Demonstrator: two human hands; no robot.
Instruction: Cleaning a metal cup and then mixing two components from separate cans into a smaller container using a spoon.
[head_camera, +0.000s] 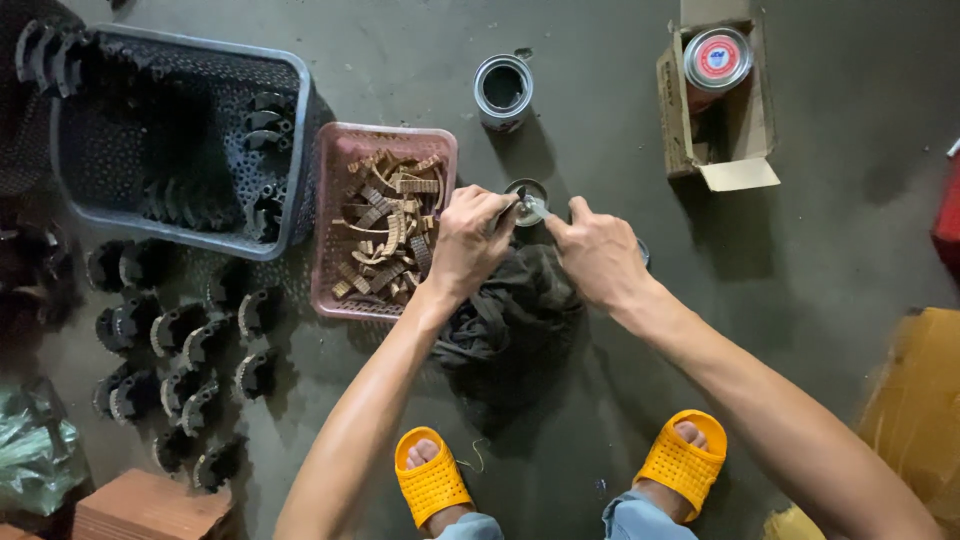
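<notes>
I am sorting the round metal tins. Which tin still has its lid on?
The round metal tin with the red and white lid, standing in the open cardboard box. The grey tin on the floor is open, its dark inside showing.

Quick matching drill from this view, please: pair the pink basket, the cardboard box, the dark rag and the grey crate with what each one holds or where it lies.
Things:
1. pink basket
2. cardboard box
3. dark rag
4. grey crate

Places or contents:
A. under both hands
B. holds tan curved strips
C. holds dark curved metal parts
D. holds a tin with a red lid

Pairs: 1-B, 2-D, 3-A, 4-C
</notes>
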